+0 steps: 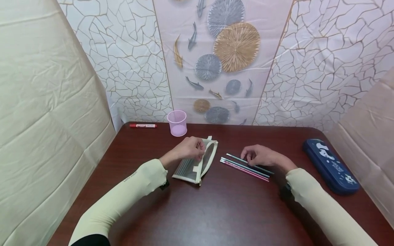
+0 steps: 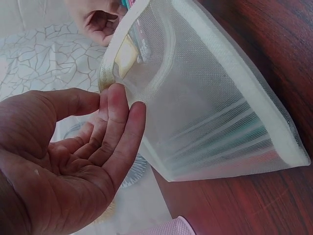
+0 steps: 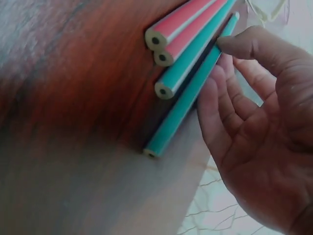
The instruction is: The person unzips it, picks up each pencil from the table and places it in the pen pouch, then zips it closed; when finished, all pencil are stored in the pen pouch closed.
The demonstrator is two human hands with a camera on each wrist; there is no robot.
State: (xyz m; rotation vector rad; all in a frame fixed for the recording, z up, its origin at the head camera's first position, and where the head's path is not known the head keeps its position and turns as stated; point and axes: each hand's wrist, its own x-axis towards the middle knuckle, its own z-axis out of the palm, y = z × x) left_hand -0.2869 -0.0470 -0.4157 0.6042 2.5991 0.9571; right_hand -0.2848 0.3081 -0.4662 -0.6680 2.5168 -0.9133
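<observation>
At the table's middle lies a cream-edged mesh pencil pouch [image 1: 188, 169], its zipped opening gaping. My left hand [image 1: 194, 149] pinches the pouch's rim [image 2: 108, 68] between thumb and fingertips. Through the mesh, several green and reddish pencils [image 2: 230, 132] show blurred in the left wrist view. To the right, my right hand [image 1: 261, 155] pinches a green pencil [image 3: 178, 115] between thumb and fingers. Beside that pencil, another green pencil [image 3: 193, 63] and two pink pencils [image 3: 171, 27] lie close together on the table, unsharpened ends toward the right wrist camera.
A lilac mesh pencil cup [image 1: 178, 128] stands near the back edge. Left of it lies a red and white marker [image 1: 143, 125]. On the far right rests a dark blue pencil case [image 1: 332, 167] with cartoon prints. Patterned cloth [image 1: 215, 95] hangs behind the dark wooden table [image 1: 197, 212].
</observation>
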